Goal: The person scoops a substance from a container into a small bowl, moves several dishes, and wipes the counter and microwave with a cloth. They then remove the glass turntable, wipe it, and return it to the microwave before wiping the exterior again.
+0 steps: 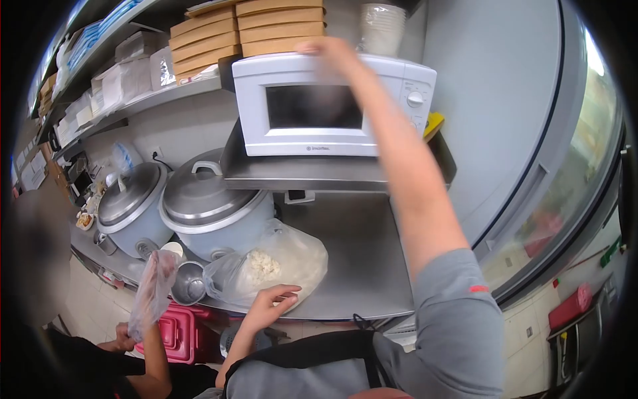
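Observation:
My right hand (327, 52) is raised to the top front edge of the white microwave (316, 106), in front of the stacked brown boxes; motion blurs its fingers. Low in the view, my left hand (271, 304) has its fingers apart and holds nothing, beside a clear plastic bag (302, 256) on the steel counter (362, 253). White, crumbly food (264, 265) shows in the bag. A metal bowl (189, 282) stands left of the bag.
Two large cookers (216, 219) with steel lids stand at the back left. A co-worker's gloved hand (159, 269) is near the bowl. Brown boxes (282, 26) and clear cups (382, 30) are above. A pink bin (174, 332) stands below the counter.

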Motion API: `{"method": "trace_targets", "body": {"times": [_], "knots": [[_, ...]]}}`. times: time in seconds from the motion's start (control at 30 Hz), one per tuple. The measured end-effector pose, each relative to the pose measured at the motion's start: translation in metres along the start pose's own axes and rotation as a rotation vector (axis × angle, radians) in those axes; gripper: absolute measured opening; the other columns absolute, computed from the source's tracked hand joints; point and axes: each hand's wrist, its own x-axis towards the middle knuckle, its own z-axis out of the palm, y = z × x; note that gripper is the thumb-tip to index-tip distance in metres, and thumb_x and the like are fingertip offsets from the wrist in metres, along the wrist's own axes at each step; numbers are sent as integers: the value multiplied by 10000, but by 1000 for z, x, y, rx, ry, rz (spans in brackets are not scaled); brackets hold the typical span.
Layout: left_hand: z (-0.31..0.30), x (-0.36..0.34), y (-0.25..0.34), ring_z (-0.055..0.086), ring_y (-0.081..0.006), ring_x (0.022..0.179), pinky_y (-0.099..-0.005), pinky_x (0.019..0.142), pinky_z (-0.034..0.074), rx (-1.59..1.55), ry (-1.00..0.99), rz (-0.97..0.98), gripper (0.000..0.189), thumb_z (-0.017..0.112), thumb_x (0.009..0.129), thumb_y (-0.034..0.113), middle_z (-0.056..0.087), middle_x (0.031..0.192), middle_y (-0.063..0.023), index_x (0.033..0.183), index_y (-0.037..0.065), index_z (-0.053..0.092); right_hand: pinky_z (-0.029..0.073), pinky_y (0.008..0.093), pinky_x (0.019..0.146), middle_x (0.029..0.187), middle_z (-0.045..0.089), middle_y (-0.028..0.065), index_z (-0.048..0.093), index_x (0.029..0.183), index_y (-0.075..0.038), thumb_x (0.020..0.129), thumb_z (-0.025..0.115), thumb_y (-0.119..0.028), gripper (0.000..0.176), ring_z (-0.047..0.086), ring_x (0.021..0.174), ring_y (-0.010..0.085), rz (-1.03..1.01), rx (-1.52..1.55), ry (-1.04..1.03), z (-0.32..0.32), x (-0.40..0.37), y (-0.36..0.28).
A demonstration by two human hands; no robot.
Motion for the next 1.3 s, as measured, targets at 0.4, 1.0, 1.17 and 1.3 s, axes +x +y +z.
{"method": "trace_targets", "body": {"times": [0.4, 1.0, 1.17, 1.3], "knots": [[-11, -21, -47, 593, -132, 855, -270, 756, 469, -83, 64, -73, 264, 596, 865, 167, 645, 948, -76, 1087, 26, 620, 422, 328, 475, 620, 598, 146, 511, 586, 8, 677, 667, -216, 288, 559, 547, 267, 834, -846, -377, -166, -159, 16], [50, 20, -43, 579, -108, 870, -240, 753, 461, -117, -252, -84, 242, 596, 866, 104, 632, 988, -62, 1090, 16, 615, 490, 410, 790, 950, 646, 164, 646, 920, -73, 806, 490, -210, 237, 615, 886, 336, 576, -647, -193, -96, -297, 42], [54, 25, -44, 575, -101, 854, -231, 738, 458, -98, -222, -89, 248, 598, 864, 112, 634, 969, -60, 1093, 16, 614, 485, 385, 757, 845, 649, 175, 589, 1066, -42, 819, 522, -142, 274, 620, 858, 328, 861, -396, -118, -138, -316, -8], [67, 27, -24, 596, -133, 871, -264, 747, 474, -26, -174, -51, 256, 600, 862, 136, 639, 973, -82, 1095, 30, 615, 461, 381, 620, 709, 611, 150, 585, 833, 3, 762, 492, -67, 136, 592, 703, 294, 310, -699, 242, -88, -322, 55]]}}
